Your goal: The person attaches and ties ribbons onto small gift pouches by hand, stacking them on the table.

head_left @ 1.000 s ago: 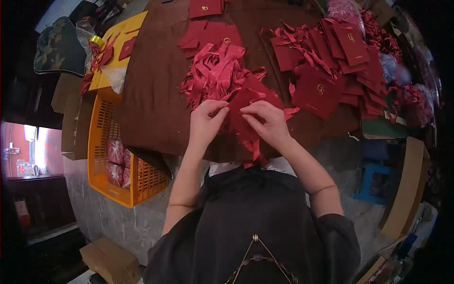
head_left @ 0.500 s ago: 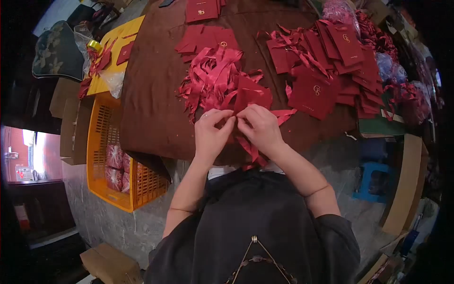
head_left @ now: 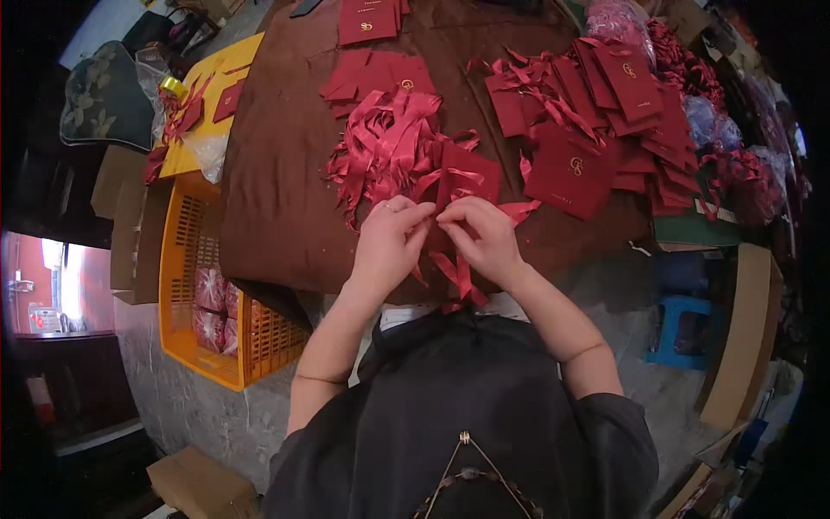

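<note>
My left hand (head_left: pixel 392 240) and my right hand (head_left: pixel 482 238) are close together at the near edge of the cloth-covered table, thumbs and fingers pinched. They pinch red ribbon (head_left: pixel 460 278), whose loose ends hang below my fingers; the exact grip is partly hidden. Right beyond my fingertips lies a small dark red pouch (head_left: pixel 474 171) with a strip of ribbon across it. A tangled heap of pinkish-red ribbons (head_left: pixel 389 138) sits just past my left hand. To the right, a red pouch with a gold logo (head_left: pixel 571 173) lies in front of an overlapping pile.
More red pouches (head_left: pixel 367 22) are stacked at the back of the brown tablecloth (head_left: pixel 277 173). An orange crate (head_left: pixel 201 363) with plastic-wrapped red bundles stands on the floor at left. A blue stool (head_left: pixel 679 333) and a long cardboard box (head_left: pixel 739 337) are at right.
My hands have moved slightly nearer to me, still pinched. More of the pouch in front of them shows, with a ribbon strip now visible across it.
</note>
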Action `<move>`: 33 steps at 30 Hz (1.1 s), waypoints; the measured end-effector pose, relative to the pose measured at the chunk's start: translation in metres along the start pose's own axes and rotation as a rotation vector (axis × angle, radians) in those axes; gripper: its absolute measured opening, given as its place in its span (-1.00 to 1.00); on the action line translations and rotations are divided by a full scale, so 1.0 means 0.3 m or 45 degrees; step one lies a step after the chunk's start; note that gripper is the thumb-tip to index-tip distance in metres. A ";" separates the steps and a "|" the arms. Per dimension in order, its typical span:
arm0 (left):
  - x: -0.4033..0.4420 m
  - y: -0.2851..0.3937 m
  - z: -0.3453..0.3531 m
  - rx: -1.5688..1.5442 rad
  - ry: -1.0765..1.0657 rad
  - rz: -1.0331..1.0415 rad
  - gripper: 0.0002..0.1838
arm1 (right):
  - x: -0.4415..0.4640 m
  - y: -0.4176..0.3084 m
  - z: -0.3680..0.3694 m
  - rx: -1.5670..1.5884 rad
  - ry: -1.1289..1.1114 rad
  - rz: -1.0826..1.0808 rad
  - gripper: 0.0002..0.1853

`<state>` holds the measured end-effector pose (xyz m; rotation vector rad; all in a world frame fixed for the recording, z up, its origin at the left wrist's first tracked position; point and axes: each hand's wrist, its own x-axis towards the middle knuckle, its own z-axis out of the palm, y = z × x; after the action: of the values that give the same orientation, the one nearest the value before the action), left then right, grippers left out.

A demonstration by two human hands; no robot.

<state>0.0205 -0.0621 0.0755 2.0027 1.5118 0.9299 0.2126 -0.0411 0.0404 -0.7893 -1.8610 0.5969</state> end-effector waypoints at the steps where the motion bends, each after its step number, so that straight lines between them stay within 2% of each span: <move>1: 0.010 -0.002 -0.004 0.038 0.002 0.070 -0.77 | -0.001 0.002 0.000 0.001 0.013 0.003 -0.83; 3: 0.014 -0.002 -0.004 0.108 0.004 0.198 -0.78 | -0.004 0.001 -0.008 0.044 0.018 0.021 -0.84; 7: 0.000 0.022 -0.007 0.016 0.022 0.193 -0.79 | 0.018 -0.013 -0.041 0.170 0.002 -0.058 -0.80; 9: -0.022 0.050 -0.017 -0.028 0.041 0.193 -0.81 | 0.037 -0.039 -0.107 0.271 0.204 0.030 -0.70; 12: -0.043 0.070 -0.028 -0.028 0.084 0.372 -0.79 | 0.120 0.035 -0.188 -0.223 0.217 0.064 -0.64; 13: -0.045 0.078 -0.032 -0.030 0.094 0.467 -0.78 | 0.140 0.060 -0.184 -0.193 0.148 0.037 -0.59; 15: -0.050 0.087 -0.044 -0.009 0.038 0.580 -0.72 | 0.140 0.058 -0.161 0.232 -0.168 0.264 -0.59; 16: -0.058 0.098 -0.058 -0.015 0.002 0.599 -0.70 | 0.133 0.047 -0.168 -0.031 -0.240 0.274 -0.63; 17: -0.064 0.102 -0.063 0.076 0.045 0.695 -0.69 | 0.132 0.051 -0.175 -0.031 -0.239 0.273 -0.63; 19: -0.062 0.095 -0.091 0.163 0.052 0.773 -0.70 | 0.125 0.065 -0.191 0.029 -0.432 0.374 -0.67; 21: -0.058 0.076 -0.122 0.283 0.039 0.855 -0.75 | 0.109 0.074 -0.222 0.126 -0.405 0.529 -0.66; 23: -0.067 0.023 -0.159 0.231 0.163 0.799 -0.81 | 0.062 0.144 -0.275 0.319 -0.303 0.722 -0.65; 25: -0.061 -0.024 -0.228 0.175 0.331 0.692 -0.83 | 0.036 0.141 -0.354 0.628 -0.207 1.066 -0.67; 26: -0.054 -0.059 -0.240 0.168 0.344 0.631 -0.84 | 0.021 0.112 -0.373 0.693 -0.133 1.008 -0.68; 28: -0.046 -0.077 -0.222 0.149 0.351 0.572 -0.85 | -0.022 0.124 -0.390 0.572 -0.234 0.976 -0.70; 30: -0.030 -0.087 -0.188 0.003 0.387 0.336 -0.89 | -0.065 0.110 -0.389 0.701 -0.168 1.053 -0.74; 31: -0.015 -0.108 -0.176 -0.036 0.402 0.334 -0.86 | -0.080 0.101 -0.400 0.754 -0.059 0.998 -0.77; 33: 0.003 -0.104 -0.143 -0.090 0.454 0.145 -0.74 | -0.104 0.129 -0.434 0.834 0.199 0.895 -0.77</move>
<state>-0.0315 -0.0537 0.0822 1.9638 1.5281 1.4289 0.3516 -0.0313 0.0456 -0.9853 -1.0916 1.4463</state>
